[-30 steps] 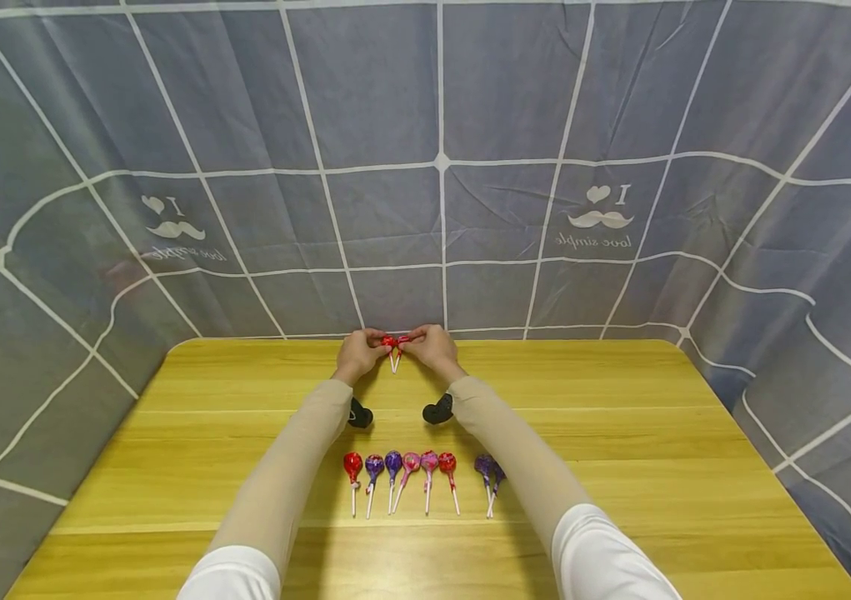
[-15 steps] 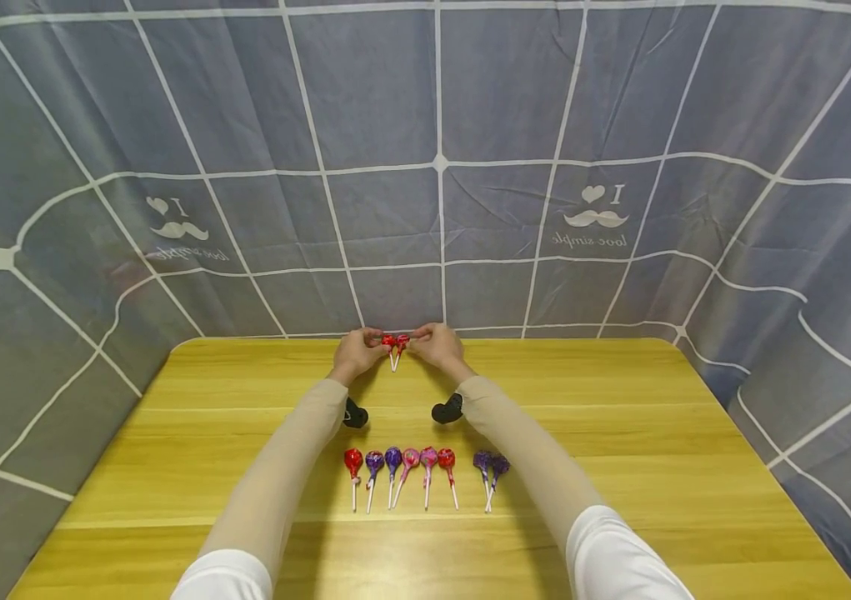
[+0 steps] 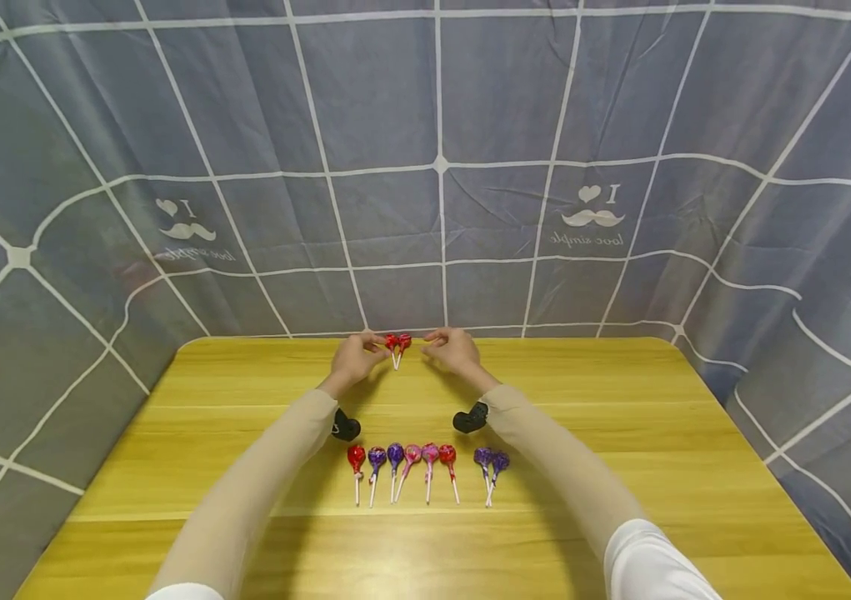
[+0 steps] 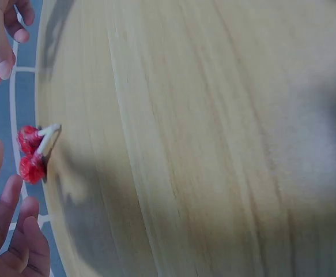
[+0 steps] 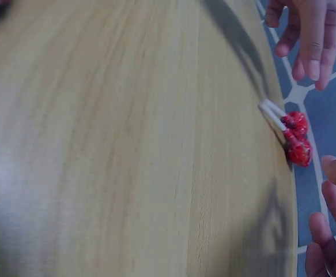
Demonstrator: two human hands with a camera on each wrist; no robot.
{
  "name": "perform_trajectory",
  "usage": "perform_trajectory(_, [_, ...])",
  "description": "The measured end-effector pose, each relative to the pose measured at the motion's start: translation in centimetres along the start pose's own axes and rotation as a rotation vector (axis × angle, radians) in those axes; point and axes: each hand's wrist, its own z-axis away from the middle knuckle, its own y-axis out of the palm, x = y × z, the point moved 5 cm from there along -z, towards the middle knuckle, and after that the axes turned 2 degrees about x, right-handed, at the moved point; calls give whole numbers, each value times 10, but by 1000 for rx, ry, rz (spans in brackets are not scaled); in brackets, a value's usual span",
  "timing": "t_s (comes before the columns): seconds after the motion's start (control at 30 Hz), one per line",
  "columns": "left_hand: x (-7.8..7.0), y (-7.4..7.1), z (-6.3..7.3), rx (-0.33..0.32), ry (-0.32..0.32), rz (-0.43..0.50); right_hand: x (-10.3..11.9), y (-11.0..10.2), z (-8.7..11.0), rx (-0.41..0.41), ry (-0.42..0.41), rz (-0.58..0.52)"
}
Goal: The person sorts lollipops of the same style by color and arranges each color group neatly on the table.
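Two red-wrapped lollipops, a left one (image 3: 391, 342) and a right one (image 3: 405, 339), lie side by side at the table's far edge. Their white sticks converge toward the person, and in the wrist views the heads reach the edge. Just left of them is the left hand (image 3: 355, 358), its fingers relaxed and parted; it holds nothing. On the other side the right hand (image 3: 457, 350) stands apart from the candy, fingers loosely bent around nothing. Both wrist views show a gap between the right hand (image 5: 335, 225) and the lollipops (image 5: 297, 141).
Nearer the person, several lollipops lie in a row, among them a red one (image 3: 356, 456), a purple one (image 3: 395, 454) and a pink one (image 3: 430, 453). Right of them is a purple pair (image 3: 491, 461) with meeting sticks. A grey curtain (image 3: 395, 217) hangs behind the wooden table (image 3: 583, 417).
Both hands have let go of the two red lollipops. The right hand has drawn away to the right, the left slightly to the left. The lollipops stay at the far edge.
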Motion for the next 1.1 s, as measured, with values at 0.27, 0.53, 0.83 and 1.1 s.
perform_trajectory(0.27, [-4,-9,18,-7,32,13,3,-14,19,0,-102,-73])
perform_trajectory(0.53, [-3,-23,42,-63,74,22,2,-28,42,16,-151,-123])
perform_trajectory(0.83, [6,-30,68,-70,79,63,-2,-39,69,39,-154,-155])
perform_trajectory(1.1, [12,-25,90,-34,80,96,-11,-48,94,65,-173,-121])
